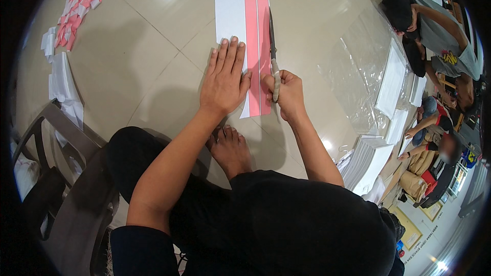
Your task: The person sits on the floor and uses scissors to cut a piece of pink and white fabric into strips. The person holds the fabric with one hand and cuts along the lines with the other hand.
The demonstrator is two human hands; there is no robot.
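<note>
A long sheet, white on its left part (229,15) with pink bands (251,25) on its right, lies flat on the floor before me; I cannot tell whether it is paper or cloth. My left hand (221,84) presses down on it, fingers stretched out and holding nothing. In my right hand (287,94) is a pair of scissors (272,33), gripped by its tan, wrapped-looking handles. Its dark blades point away from me along the sheet's right edge, and they look closed or nearly so. My right thumb is over the pink band.
Pink and white strips (76,13) lie at the far left, above white sheets (66,82). A dark chair (66,189) stands at my left. Clear plastic (353,61) and a stack of white sheets (365,163) are on the right, with several people beyond. My bare foot (230,151) rests near the sheet.
</note>
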